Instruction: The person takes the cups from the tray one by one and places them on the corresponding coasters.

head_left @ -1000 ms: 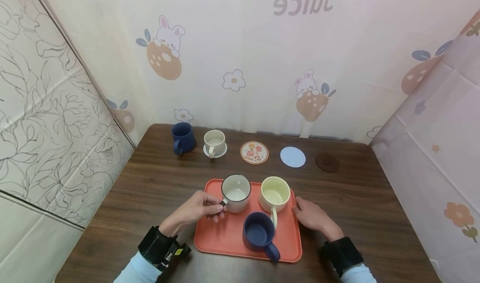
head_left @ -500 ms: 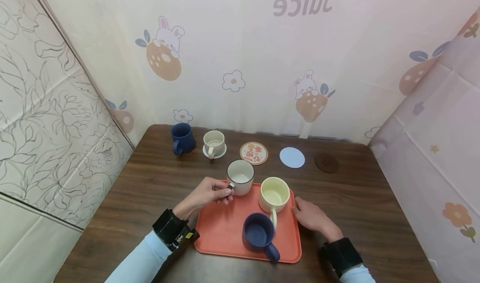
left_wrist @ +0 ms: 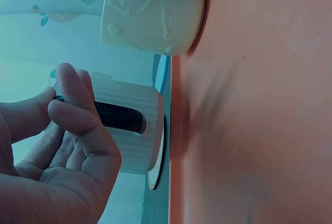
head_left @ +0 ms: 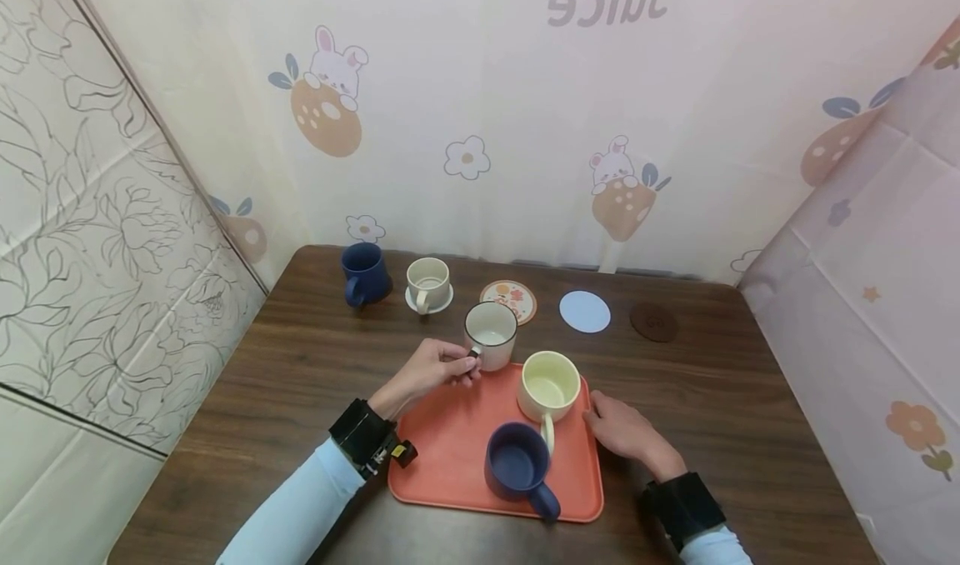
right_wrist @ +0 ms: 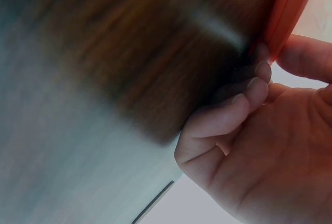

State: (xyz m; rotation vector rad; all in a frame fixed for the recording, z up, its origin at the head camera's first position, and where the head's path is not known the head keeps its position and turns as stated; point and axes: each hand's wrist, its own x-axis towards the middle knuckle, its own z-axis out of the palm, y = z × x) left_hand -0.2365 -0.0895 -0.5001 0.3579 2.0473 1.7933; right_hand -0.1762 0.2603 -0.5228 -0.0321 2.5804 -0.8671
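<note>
A: Status, pls?

B: Approx. halfway, I'd judge. On my feed a back navy mug (head_left: 369, 275) and a cream cup (head_left: 428, 280) stand far L on the desk (head_left: 300, 365), cup on a white coaster (head_left: 445, 302); can't tell what's under the navy one.

A: And the white mug (head_left: 493, 352)?

B: By the far edge of the tray (head_left: 438, 457), partly hiding the patterned coaster (head_left: 519, 297) from my head cam. Can't tell if its base touches anything. L hand (head_left: 441, 367) has fingers pinching its dark handle (left_wrist: 122, 116).

A: R hand (head_left: 624, 427)?

B: Fingers curled, w/ thumb opposite, holding the tray's R rim.

A: What's left?

B: Yellow mug (head_left: 549, 390) and front navy mug (head_left: 516, 465), both upright on the tray, plus a pale coaster (head_left: 585, 312) and brown coaster (head_left: 654, 323), no mugs on those.

A: Anything in the mugs?

B: White, yellow & cream look empty; front navy too, AFAICT. Back navy's too dark inside to call.
</note>
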